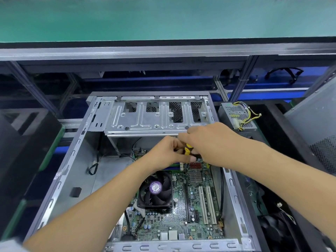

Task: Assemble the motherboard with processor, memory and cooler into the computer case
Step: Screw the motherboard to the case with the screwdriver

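Both grips meet over the far end of the motherboard (pixel 183 202): the right hand (pixel 209 144) wraps the yellow-and-black screwdriver (pixel 188 149) handle, and the left hand (pixel 167 151) pinches it from the other side. Its shaft points down at the board beside the memory sticks (pixel 175 166). That board lies flat in the open computer case (pixel 60 182), cooler fan (pixel 156 190) nearer, bare metal floor to its left. A drive cage (pixel 145 119) overhangs the far edge. A power supply (pixel 236 115) sits outside the right wall.

Green shelf (pixel 163 19), aluminium frame (pixel 241 77), perhaps blue floor (pixel 272 95)
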Motion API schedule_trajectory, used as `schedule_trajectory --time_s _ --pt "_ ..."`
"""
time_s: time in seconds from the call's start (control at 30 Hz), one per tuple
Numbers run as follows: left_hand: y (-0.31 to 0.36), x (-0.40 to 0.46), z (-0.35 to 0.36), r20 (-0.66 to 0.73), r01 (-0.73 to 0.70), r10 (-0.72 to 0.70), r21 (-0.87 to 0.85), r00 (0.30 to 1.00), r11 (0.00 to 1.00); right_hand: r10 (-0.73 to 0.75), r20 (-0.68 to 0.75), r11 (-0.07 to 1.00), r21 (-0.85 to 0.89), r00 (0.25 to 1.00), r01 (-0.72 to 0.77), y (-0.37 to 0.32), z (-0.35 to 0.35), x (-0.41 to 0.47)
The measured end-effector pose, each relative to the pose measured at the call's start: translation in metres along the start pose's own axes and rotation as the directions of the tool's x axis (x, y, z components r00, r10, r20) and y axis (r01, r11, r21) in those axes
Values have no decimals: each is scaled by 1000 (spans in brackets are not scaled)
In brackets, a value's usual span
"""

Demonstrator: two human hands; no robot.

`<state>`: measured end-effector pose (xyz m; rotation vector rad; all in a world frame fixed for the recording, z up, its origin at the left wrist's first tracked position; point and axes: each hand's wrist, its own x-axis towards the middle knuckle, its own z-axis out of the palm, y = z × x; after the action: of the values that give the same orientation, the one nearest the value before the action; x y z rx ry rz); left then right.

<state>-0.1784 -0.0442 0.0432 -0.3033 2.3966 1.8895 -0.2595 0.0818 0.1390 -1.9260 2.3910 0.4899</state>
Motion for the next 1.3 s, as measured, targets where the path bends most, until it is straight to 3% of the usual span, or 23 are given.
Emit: schedule_trajectory --time_s 0.23,0.47,0.93,1.3 --pt "1 1 3 35 -13 14 -24 999 1000 134 20 988 -74 991 -133 -1 -5 6" --pt "4 -1 0 12 -6 6 22 1000 1000 -30 78 999 -35 997 33 1 -6 1" --pt "6 -5 -4 -14 -35 36 94 999 995 -6 80 996 -93 997 13 -15 -11 6" --pt "12 -7 -6 22 68 -70 102 997 992 43 278 966 -257 960 31 -23 -11 16"
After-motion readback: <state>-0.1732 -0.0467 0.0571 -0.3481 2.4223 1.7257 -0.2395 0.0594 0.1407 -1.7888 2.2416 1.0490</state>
